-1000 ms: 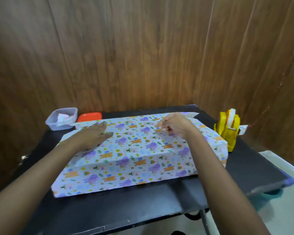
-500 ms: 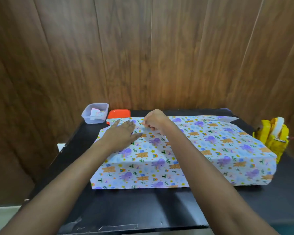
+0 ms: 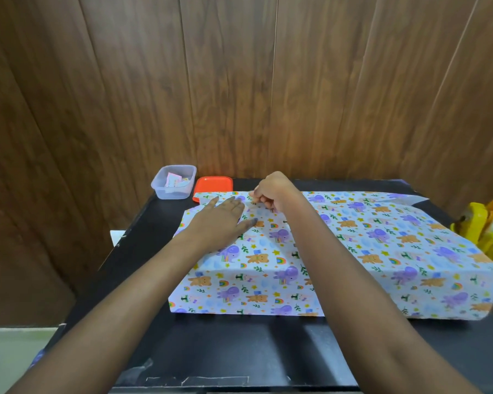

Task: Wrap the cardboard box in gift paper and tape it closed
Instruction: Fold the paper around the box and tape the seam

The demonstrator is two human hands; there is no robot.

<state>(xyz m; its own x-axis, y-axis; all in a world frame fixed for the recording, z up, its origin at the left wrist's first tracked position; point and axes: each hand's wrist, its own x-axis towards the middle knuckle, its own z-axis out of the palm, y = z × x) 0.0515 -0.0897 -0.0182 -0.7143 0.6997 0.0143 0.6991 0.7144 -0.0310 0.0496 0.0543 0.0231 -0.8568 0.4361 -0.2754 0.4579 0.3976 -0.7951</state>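
A flat box covered in pale gift paper (image 3: 362, 251) with bears, elephants and rainbows lies across the black table (image 3: 239, 345). My left hand (image 3: 219, 220) lies flat with straight fingers on the paper near the box's far left corner. Just right of it, my right hand (image 3: 273, 191) has curled fingers pressing down at the paper's far edge; whether it pinches paper or tape is unclear. A loose paper flap (image 3: 410, 199) sticks out at the far right. The cardboard itself is hidden under the paper.
A yellow tape dispenser (image 3: 484, 231) stands at the right end of the box. At the back left are a clear plastic tub (image 3: 174, 184) with paper scraps and an orange lid (image 3: 214, 184). A wooden wall rises behind the table.
My right hand has moved left along the far edge of the paper, close to my left hand. The view has swung left, so the dispenser now sits at the right border.
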